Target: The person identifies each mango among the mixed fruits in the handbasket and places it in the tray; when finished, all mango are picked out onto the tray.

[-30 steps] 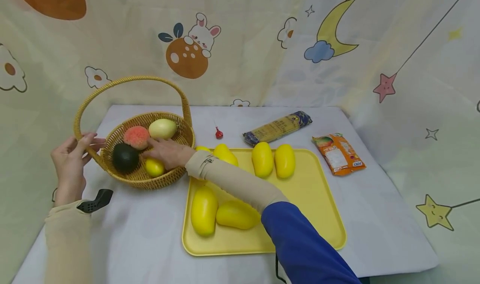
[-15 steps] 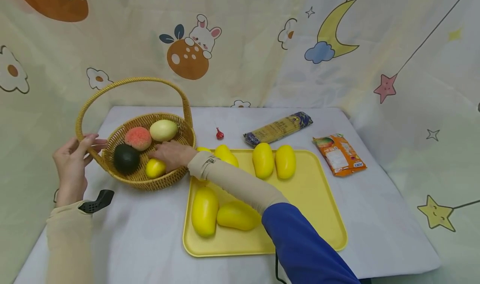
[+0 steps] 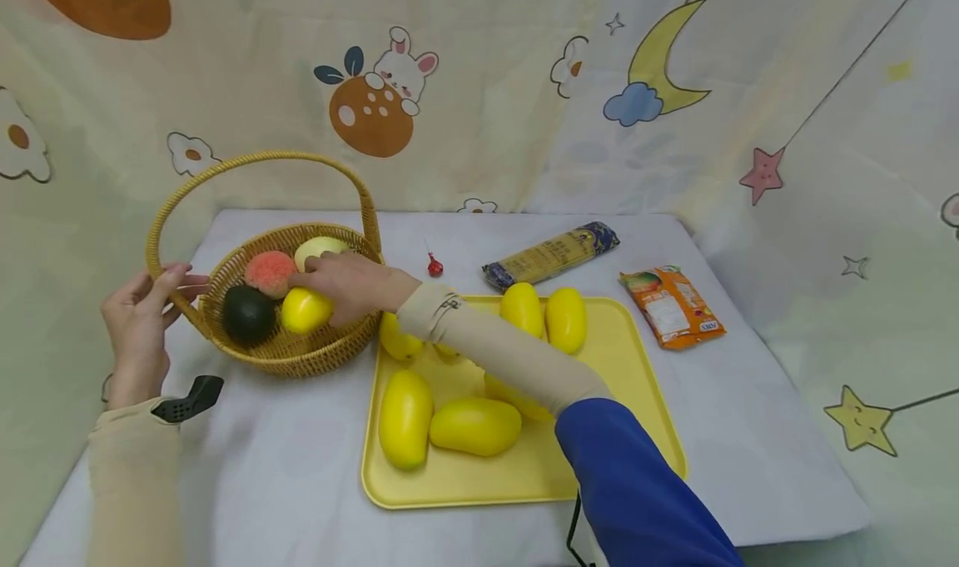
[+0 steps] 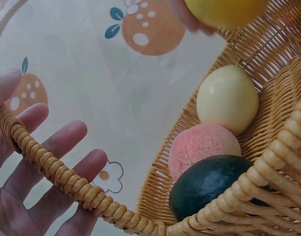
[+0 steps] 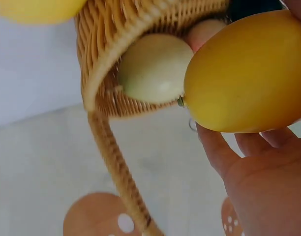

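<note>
My left hand (image 3: 142, 325) holds the wicker basket (image 3: 300, 365) by the lower left end of its arched handle (image 4: 67, 177), thumb on one side and fingers on the other. Reaching across the tray, my right hand (image 3: 355, 284) grips a yellow mango (image 3: 305, 310) over the basket. The right wrist view shows this mango (image 5: 249, 73) up close, fingers beneath it and a small green stem at its tip. Inside the basket lie a pink peach (image 4: 202, 147), a dark green smooth fruit (image 4: 209, 184) and a pale green fruit (image 4: 228, 98), which the right hand partly covers in the head view.
Right of the basket lies a yellow tray (image 3: 599, 467) with several mangoes (image 3: 475, 427), some partly behind the right forearm. Behind it are a noodle-like packet (image 3: 554, 256) and a small red item (image 3: 434, 266). An orange snack bag (image 3: 672, 307) lies at the right.
My right hand has taken hold of the yellow mango in the basket and lifted it, the forearm drawing slightly right. The left hand stays at the basket handle.
</note>
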Demonstrator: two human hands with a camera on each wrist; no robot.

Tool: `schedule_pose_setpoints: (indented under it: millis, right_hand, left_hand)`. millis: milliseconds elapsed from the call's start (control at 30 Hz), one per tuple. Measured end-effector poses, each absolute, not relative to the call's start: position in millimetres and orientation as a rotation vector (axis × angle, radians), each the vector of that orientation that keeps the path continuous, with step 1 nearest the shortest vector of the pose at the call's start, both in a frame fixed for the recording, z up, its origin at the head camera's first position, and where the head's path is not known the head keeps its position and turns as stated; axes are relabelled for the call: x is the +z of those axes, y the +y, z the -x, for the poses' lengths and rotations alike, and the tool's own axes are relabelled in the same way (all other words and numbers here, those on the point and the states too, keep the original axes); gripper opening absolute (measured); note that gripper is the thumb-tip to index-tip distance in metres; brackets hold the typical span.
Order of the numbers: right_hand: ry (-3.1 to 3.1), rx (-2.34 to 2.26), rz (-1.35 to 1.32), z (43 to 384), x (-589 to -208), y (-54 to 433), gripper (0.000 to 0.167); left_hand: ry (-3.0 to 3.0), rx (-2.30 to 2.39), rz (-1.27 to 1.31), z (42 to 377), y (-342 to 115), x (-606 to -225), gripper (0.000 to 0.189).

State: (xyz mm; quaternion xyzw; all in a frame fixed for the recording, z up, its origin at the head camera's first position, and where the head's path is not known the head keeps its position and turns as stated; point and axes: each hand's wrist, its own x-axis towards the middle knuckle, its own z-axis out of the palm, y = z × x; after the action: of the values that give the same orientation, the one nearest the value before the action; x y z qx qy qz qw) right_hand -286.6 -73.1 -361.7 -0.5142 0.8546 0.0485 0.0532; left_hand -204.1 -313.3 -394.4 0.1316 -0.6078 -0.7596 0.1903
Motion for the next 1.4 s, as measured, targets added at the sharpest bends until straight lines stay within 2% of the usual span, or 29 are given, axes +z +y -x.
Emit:
schedule_pose_setpoints:
  millis: [333, 633, 1400]
  right_hand:
    - [2.666, 0.052, 1.673, 270, -326, -11, 0.067]
    - [2.714, -0.055, 1.577, 261, -329, 60, 0.065]
    - [2.904, -0.349, 0.971, 223, -368, 236, 0.068]
  left_hand:
    - [-1.69, -2.153, -0.359, 205, -314, -394, 0.033]
    - [-1.683, -2.167, -0.341, 205, -315, -394, 0.034]
    - [-1.672, -2.186, -0.348, 205, -313, -391, 0.038]
